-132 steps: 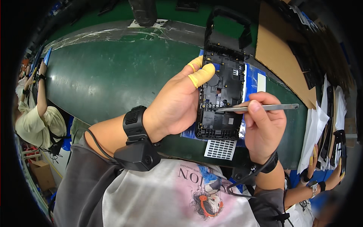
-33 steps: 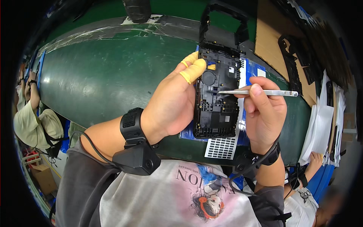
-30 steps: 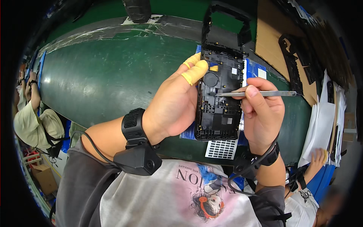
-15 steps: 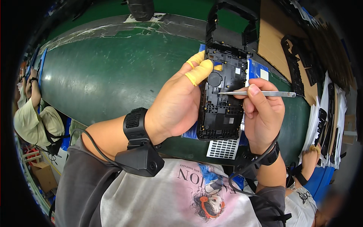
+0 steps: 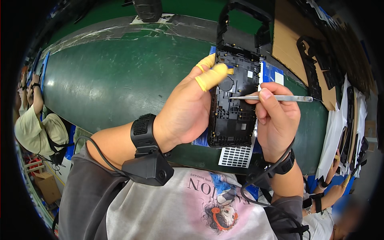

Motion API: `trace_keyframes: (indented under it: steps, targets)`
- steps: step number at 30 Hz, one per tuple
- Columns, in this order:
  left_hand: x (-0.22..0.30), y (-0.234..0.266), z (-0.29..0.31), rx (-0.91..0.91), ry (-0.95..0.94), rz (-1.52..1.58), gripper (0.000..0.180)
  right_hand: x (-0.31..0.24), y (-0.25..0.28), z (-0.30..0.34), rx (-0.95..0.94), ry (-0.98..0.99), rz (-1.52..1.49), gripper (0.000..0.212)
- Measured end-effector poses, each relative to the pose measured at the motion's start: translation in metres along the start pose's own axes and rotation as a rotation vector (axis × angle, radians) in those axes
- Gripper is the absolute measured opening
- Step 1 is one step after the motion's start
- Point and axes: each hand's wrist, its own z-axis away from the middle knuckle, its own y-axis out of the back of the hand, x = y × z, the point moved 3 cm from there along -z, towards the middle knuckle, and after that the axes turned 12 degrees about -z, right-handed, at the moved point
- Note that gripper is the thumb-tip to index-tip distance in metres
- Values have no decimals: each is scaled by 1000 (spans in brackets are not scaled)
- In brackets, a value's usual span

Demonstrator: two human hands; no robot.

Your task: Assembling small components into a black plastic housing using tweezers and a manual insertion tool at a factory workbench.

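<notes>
A long black plastic housing (image 5: 236, 108) with ribs, small brass-coloured inserts and an open frame at its far end is held above the green bench. My left hand (image 5: 182, 100), with yellow finger cots on thumb and a finger, grips its left edge; the thumb lies over the inner face and the other fingers are partly hidden. In my right hand (image 5: 278, 116) metal tweezers (image 5: 280, 98) are pinched between thumb and fingers. Their tip rests at or just over the housing's middle, below a round recess. Whether the tips hold anything is too small to tell.
Under the housing lie a sheet of black labels (image 5: 236, 157) and a blue piece (image 5: 273, 75). Cardboard (image 5: 286, 44) with another black frame (image 5: 308, 66) stands at the right, beside white sheets (image 5: 334, 132). Co-workers' arms (image 5: 37, 96) show at far left and lower right.
The housing and my right hand with the tweezers have shifted very slightly. At the lower right a co-worker's hands have moved, and a dark part now shows there.
</notes>
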Motion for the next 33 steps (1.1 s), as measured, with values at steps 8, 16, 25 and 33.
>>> trace_keyframes:
  steps: [8, 16, 25, 33]
  targets:
    - [2, -1, -4, 39, -76, -199, 53, -7, 2, -9, 18, 18, -4, 13]
    - [30, 27, -129, -68, 81, -392, 32, -39, 57, -35, 147, 229, -62, 9]
    - [-14, -45, -246, 335, -466, -1990, 41, -66, 86, -52, -482, -6, -730, 9]
    - [-97, -117, -253, -28, -207, -1916, 41, -72, 84, -47, -928, 36, -681, 11]
